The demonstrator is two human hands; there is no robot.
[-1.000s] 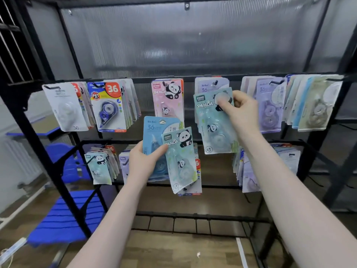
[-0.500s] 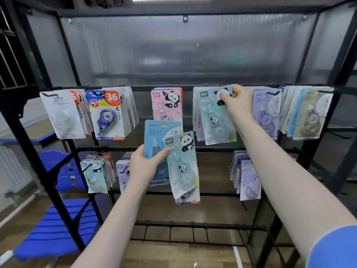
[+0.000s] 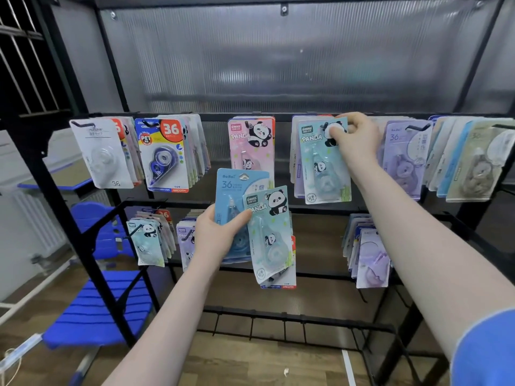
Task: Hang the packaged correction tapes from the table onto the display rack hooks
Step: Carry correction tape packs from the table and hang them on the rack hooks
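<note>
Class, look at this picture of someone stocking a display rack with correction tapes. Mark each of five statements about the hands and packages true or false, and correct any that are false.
1. The right hand grips a mint panda package at the top row of the rack. True.
2. The left hand is empty. False: it holds a blue 36 package and another mint panda package.
3. A pink panda package hangs on the top row. True.
4. The chair left of the rack is red. False: it is blue.
5. The lower row has no packages. False: several packages hang there.
</note>
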